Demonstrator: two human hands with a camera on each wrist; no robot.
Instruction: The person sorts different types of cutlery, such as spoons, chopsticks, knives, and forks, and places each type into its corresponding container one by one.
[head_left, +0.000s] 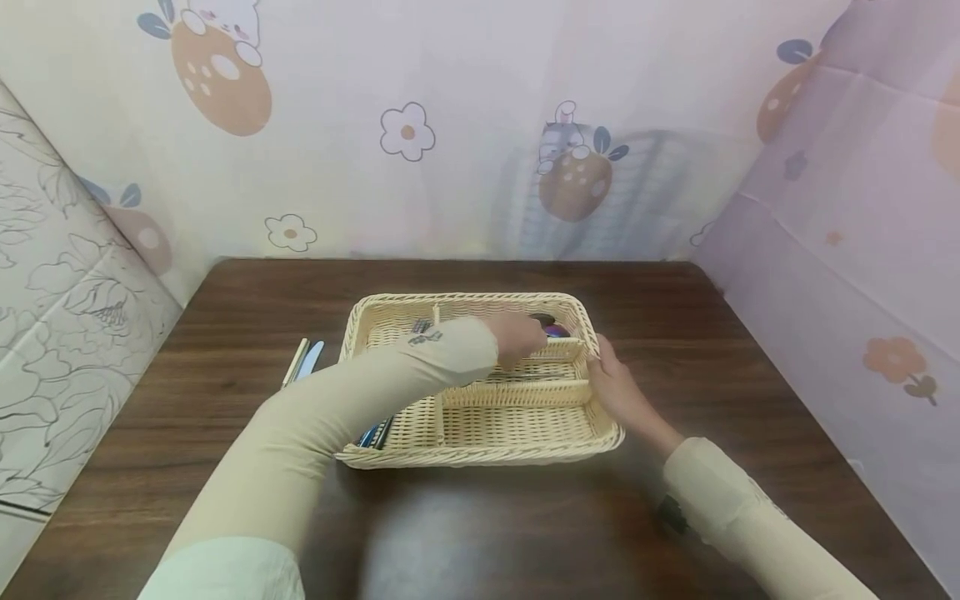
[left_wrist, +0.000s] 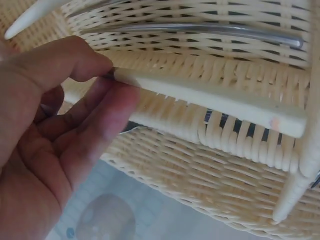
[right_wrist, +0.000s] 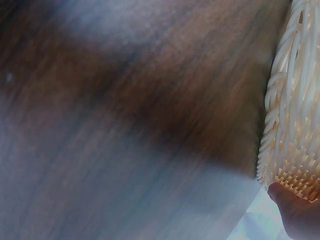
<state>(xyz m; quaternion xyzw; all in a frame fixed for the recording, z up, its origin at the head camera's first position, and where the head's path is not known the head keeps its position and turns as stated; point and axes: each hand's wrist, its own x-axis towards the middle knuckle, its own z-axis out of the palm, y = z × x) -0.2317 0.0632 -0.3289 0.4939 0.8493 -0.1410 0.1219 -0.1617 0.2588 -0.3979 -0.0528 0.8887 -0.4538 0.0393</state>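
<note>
Head view: a single basket, woven of pale cream strands, stands midway between the left and right edges of the brown wood-grained table. It is a rounded rectangle with a braided rim, split by slim woven dividers. The left hand reaches over the compartments nearer the table's far edge; what it holds is hidden here. Just beyond it two smooth, rounded heads show, one dark and one shiny purple. The right hand grips the basket's end toward the table's right edge. In the compartment nearest the table's near left corner lie at least two slender pieces, a blue one and a black one. Toward the table's left edge, outside the basket, lie a cream stick and a flat light-blue blade; the sleeve covers their lower ends, so the full count is unclear.

Left wrist view: thumb and fingers pinch one utensil by its dark end. Its matte cream handle, straight and squared off, hangs above a divider. Beside it, one glossy, round-ended silver rod lies along the weave.

Right wrist view: part of the right hand lies against the basket's coarse braid; its other fingers are out of sight.
</note>
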